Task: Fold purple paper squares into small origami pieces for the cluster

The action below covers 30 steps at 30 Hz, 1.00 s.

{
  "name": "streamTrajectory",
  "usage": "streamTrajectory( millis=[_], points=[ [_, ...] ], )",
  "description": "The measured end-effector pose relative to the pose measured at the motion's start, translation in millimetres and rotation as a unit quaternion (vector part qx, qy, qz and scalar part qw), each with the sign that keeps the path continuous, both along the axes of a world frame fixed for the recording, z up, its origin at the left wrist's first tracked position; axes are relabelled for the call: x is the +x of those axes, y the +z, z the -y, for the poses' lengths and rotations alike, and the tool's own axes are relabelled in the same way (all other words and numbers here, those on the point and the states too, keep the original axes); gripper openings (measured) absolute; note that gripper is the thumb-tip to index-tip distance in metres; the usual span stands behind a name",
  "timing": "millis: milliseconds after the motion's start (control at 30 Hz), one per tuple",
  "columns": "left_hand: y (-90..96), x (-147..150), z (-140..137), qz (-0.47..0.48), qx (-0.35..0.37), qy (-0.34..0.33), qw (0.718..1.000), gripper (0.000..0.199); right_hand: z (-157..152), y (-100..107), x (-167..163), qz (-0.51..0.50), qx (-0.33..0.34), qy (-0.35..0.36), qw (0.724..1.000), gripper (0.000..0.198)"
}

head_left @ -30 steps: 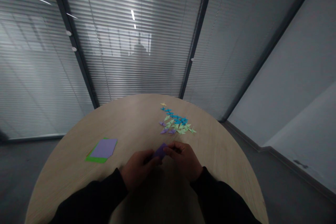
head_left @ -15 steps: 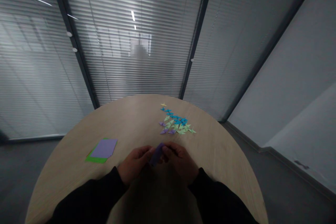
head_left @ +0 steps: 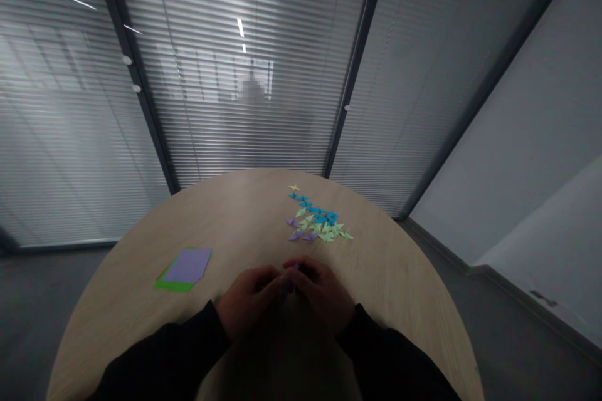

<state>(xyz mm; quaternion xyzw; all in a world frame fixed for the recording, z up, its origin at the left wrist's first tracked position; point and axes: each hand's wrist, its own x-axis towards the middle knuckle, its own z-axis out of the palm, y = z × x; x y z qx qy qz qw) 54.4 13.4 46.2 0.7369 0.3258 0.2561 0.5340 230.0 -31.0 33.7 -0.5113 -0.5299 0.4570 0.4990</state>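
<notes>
Close to the table's near side, my left hand (head_left: pixel 251 296) and my right hand (head_left: pixel 320 291) meet, fingertips pinched together. Between them is a small folded piece of purple paper (head_left: pixel 295 267), mostly hidden by the fingers; only a sliver of it shows. Just beyond my hands lies a group of folded paper figures with pointed tips: purple ones (head_left: pixel 296 235), pale green ones (head_left: pixel 328 231), blue ones (head_left: pixel 324 216) and one yellow one (head_left: pixel 294 188) at the far end. To the left rests a stack of square paper sheets (head_left: pixel 188 265), purple on top of green.
The round wooden table (head_left: pixel 226 213) has its curved edge on the far, left and right sides. Behind it stand glass panels with blinds (head_left: pixel 254 138) in dark frames. A pale wall (head_left: pixel 517 169) rises on the right.
The purple paper stood out as a narrow strip between my hands; now my fingers have closed over it and nearly hide it. My hands have come closer together.
</notes>
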Motion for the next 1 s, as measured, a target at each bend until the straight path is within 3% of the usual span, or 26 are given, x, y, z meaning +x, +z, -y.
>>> streamTrajectory(
  millis=[133, 367, 633, 833, 1000],
  points=[
    [-3.8, 0, -1, 0.005, -0.001, 0.008, 1.000, 0.039, 0, -1, 1, 0.017, 0.005, 0.001, 1.000, 0.034],
    [-11.1, -2, -3, 0.066, -0.074, -0.018, 0.995, 0.035, 0, -4, 0, 0.017, 0.020, 0.017, 1.000, 0.036],
    [-9.9, -1, -4, 0.050, -0.071, 0.004, 0.996, 0.042, -1, -7, 3, -0.007, 0.013, 0.038, 0.999, 0.040],
    [-18.6, -3, -12, 0.120, -0.120, 0.087, 0.982, 0.044, 0, -6, 6, 0.072, 0.091, -0.028, 0.993, 0.054],
    [-19.2, -4, -14, 0.205, -0.194, 0.127, 0.951, 0.044, 0, -1, 9, 0.217, 0.213, -0.002, 0.953, 0.028]
  ],
)
